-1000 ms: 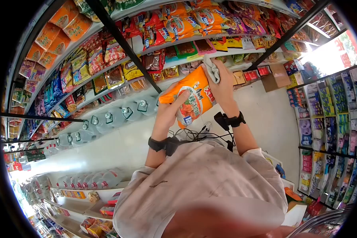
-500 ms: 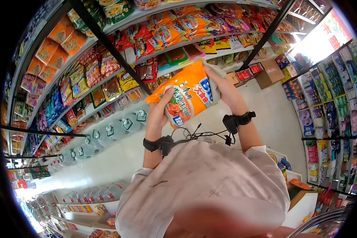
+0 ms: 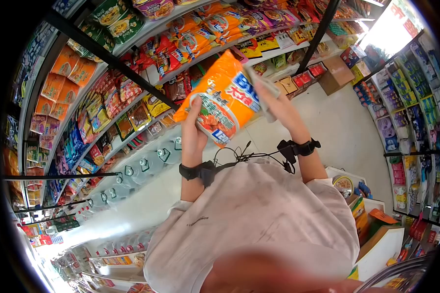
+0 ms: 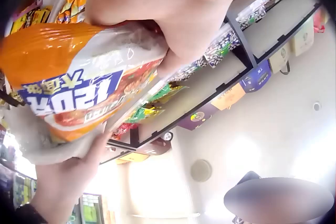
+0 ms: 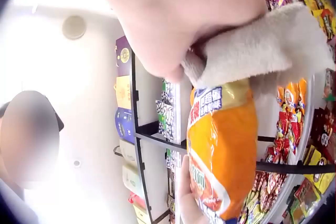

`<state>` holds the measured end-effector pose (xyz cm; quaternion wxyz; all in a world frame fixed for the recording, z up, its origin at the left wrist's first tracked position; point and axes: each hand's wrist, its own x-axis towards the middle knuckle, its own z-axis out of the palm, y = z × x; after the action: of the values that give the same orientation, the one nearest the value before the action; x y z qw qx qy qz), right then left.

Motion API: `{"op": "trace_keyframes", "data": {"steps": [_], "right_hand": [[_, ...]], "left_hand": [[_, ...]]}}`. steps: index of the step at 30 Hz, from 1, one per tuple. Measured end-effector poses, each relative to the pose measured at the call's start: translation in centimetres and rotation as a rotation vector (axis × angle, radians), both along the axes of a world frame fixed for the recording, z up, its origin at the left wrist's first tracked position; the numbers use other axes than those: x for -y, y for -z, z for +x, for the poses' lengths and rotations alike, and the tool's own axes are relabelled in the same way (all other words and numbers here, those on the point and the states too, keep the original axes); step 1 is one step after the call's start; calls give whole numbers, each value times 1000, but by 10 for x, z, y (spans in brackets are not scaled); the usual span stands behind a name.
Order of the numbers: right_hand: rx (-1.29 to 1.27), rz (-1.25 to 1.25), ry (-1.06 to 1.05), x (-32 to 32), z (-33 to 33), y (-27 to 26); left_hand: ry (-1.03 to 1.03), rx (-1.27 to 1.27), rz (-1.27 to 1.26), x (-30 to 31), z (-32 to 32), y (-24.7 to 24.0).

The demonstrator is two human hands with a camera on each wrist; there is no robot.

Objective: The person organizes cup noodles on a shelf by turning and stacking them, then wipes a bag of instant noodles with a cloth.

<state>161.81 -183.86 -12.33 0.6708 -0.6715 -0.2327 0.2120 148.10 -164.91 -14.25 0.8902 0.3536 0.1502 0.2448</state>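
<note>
An orange packet of instant noodles is held up in front of the body, tilted, its printed face toward the head camera. My left hand grips its lower left side, thumb over the front. On the packet's right edge, my right hand holds a folded grey cloth against the wrapper. In the right wrist view the cloth bunches under the palm and covers one end of the packet. From the left wrist view, pale cloth lies along the packet's far edge beside the right hand.
Curved shelves of snack and noodle packets run behind the packet. Large water bottles line the floor below them. A cardboard box stands at the far right, near another goods rack. Black cables hang between the wrist straps.
The right hand with the cloth has gone from the packet's top corner to lower along its right edge. The packet has turned more upright and shifted slightly left.
</note>
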Motion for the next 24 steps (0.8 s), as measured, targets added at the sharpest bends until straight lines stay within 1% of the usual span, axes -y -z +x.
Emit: {"op": "trace_keyframes", "data": {"steps": [1,2,5,8,11,12,15,16,19,20,23,24], "right_hand": [[-41,-86,-122,3,-1,-1],[107,12,-46,-1,-2,12],[628,-168,140,1,11,14],[482,-89,186,-2,15,10],[461,2,234,4,23,12],[187,-46,158,12,28,10],[-182,536,447,1,36,28],[-227,544,420,5,41,28],[-446,587,271,-2,31,24],[-478,692,153,-9,21,17],[-506,631,230,-22,18,3],[-489,603,199,-18,23,-2]], "left_hand": [[6,-6,-28,1,2,-1],[10,-10,-55,1,4,-4],[29,-19,-82,0,9,-3],[127,-24,-104,-4,10,1],[259,31,-72,-4,14,-7],[295,29,-102,-5,15,-5],[193,17,-30,3,18,0],[158,79,-10,5,22,2],[88,150,-29,16,31,-6],[85,131,19,21,35,-7],[176,86,155,37,31,-10],[220,156,217,33,22,0]]}}
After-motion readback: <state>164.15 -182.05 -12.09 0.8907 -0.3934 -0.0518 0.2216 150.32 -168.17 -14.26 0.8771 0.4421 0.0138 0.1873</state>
